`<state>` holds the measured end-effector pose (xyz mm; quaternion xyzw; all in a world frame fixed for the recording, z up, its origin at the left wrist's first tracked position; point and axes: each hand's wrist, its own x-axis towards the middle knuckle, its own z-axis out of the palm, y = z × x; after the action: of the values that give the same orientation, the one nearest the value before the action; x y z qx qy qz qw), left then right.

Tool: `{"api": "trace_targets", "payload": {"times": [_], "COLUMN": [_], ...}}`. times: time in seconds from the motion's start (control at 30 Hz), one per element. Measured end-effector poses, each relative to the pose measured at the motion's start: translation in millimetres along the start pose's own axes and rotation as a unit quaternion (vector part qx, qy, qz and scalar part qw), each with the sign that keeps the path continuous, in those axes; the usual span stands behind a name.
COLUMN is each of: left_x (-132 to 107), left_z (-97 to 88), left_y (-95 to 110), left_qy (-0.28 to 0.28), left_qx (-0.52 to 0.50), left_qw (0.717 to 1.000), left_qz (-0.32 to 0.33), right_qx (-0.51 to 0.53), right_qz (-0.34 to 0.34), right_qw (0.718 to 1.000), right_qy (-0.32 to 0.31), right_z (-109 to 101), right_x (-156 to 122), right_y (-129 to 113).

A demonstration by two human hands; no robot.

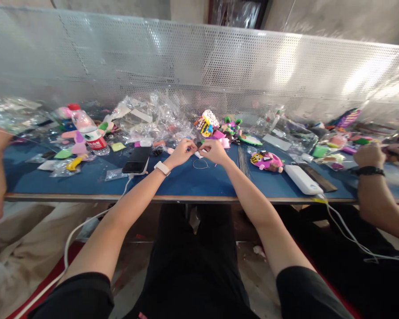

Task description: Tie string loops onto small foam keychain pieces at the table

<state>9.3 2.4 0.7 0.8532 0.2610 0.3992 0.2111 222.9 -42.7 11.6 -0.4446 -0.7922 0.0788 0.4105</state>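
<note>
My left hand (183, 149) and my right hand (213, 150) meet over the blue table (186, 181), fingers pinched together around a small dark piece (198, 144) too small to name. A thin loop of wire (200, 164) lies on the table just below the hands. A white watch (162, 168) is on my left wrist. Right behind the hands lie colourful foam toy figures (206, 122) and pink pieces (222, 141).
A black phone (138, 160) with a white cable lies left of my hands. A bottle (89, 130) and clear plastic bags (153, 117) lie further back. A tiger-faced toy (267, 160) and white power bank (302, 179) lie right. Other people's arms (374, 177) work at both sides. A perforated metal screen (199, 66) closes the back.
</note>
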Motion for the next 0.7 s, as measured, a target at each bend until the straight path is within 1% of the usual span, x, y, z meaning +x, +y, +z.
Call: {"api": "trace_targets", "payload": {"times": [0.07, 0.13, 0.23, 0.33, 0.43, 0.53, 0.63, 0.7], "left_x": [-2, -4, -5, -5, -5, -5, -2, 0], "left_z": [-0.6, -1.3, -3.2, -5.3, -4.7, -1.7, 2.1, 4.6], "left_y": [4, 8, 11, 13, 13, 12, 10, 10], "left_qy": [0.024, 0.027, 0.014, 0.004, 0.004, 0.017, 0.026, 0.03], "left_qx": [0.044, 0.07, 0.099, 0.123, 0.131, 0.11, 0.062, 0.014], "left_qw": [0.997, 0.993, 0.989, 0.986, 0.985, 0.99, 0.997, 0.999], "left_qz": [0.063, 0.094, 0.106, 0.116, 0.114, 0.09, 0.035, -0.021], "right_qx": [0.092, 0.158, 0.208, 0.219, 0.19, 0.129, 0.042, -0.038], "right_qz": [0.051, 0.085, 0.099, 0.095, 0.067, 0.02, -0.032, -0.069], "right_qw": [0.994, 0.983, 0.971, 0.969, 0.978, 0.991, 0.999, 0.997], "right_qy": [-0.005, -0.034, -0.068, -0.072, -0.056, -0.023, 0.007, 0.006], "right_z": [-4, -7, -9, -9, -7, -4, 1, 4], "right_x": [1, 2, 2, 1, 0, 0, 0, 0], "right_y": [8, 12, 12, 7, 4, 3, 3, 2]}}
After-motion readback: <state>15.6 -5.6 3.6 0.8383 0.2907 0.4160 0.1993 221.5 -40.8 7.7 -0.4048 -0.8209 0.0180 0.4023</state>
